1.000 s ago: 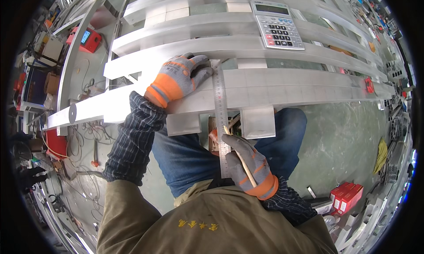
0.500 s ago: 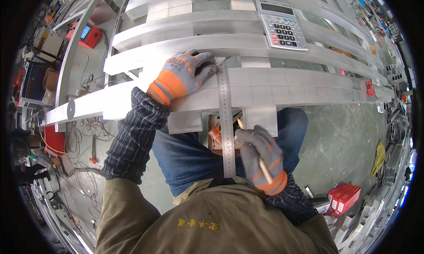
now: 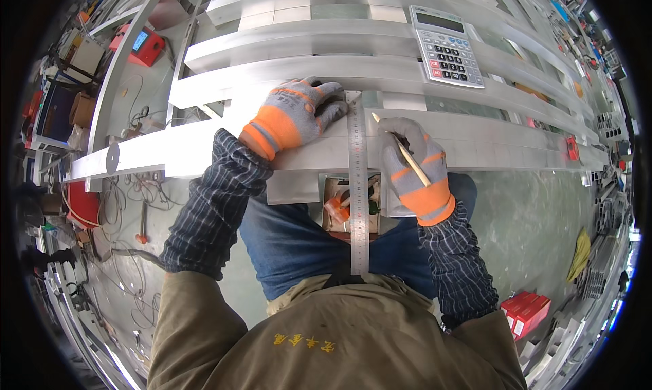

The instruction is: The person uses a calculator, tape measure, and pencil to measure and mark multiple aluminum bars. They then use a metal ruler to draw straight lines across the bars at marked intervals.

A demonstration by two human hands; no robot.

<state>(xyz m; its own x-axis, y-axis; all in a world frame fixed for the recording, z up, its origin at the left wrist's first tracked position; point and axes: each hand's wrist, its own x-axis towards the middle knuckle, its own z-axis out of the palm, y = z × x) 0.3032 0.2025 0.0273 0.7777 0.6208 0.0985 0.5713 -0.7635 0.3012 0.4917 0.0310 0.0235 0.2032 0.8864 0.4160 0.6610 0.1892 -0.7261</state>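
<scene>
A long silver metal bar [image 3: 502, 145] runs left to right before me, with faint cross lines on its right part. A steel ruler [image 3: 358, 186] lies across it, its lower end reaching over my lap. My left hand [image 3: 299, 115], in a grey and orange glove, rests on the bar with its fingers curled at the ruler's far end; the fingertips are partly hidden. In the same kind of glove, my right hand [image 3: 415, 162] pinches a pale pencil [image 3: 411, 160], slanted across the hand. Its point is over the bar, just right of the ruler; whether it touches is unclear.
More parallel metal bars [image 3: 305, 44] lie beyond, with a grey calculator [image 3: 447, 47] across them at right. Below the ruler, an open box [image 3: 336, 224] holds small items. Cables and a hammer [image 3: 142, 224] lie on the floor at left; red boxes [image 3: 526, 314] at right.
My right hand has moved up from over my lap to the bar beside the ruler, turning the pencil's point forward. The left hand stays at the ruler's far end. The view has shifted slightly.
</scene>
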